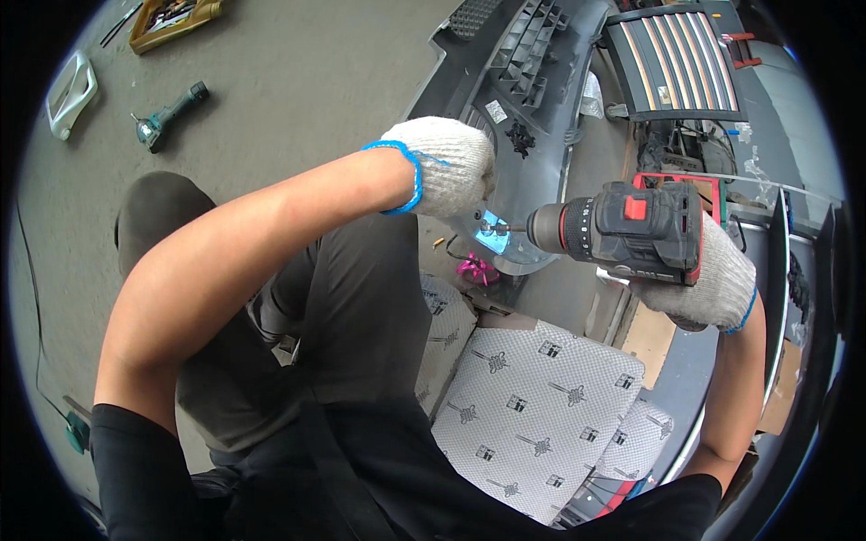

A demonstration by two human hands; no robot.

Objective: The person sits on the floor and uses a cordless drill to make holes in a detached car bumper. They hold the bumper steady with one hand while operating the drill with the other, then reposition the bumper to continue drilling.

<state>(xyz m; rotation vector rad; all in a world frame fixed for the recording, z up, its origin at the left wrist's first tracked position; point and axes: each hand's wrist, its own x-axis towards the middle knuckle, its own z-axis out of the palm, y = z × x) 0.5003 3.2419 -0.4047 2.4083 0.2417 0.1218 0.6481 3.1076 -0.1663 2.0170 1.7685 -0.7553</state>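
Note:
My right hand (726,275), in a white knit glove, is wrapped round the handle of a black and red cordless drill (622,230). The drill lies level, and its bit (507,228) points left toward the near end of a grey car bumper (532,185). My left hand (445,167), gloved in white with a blue cuff, is closed in a fist beside the bumper, just above and left of the bit's tip. Whatever its fingers hold is hidden. A light blue patch (492,239) shows behind the bit.
Patterned padded mats (541,415) lie to my right, near a pink item (475,269). On the floor at left are a green power tool (171,117), a white frame-shaped part (72,95) and a yellow tool tray (176,34). A striped black case (678,65) stands at the far right.

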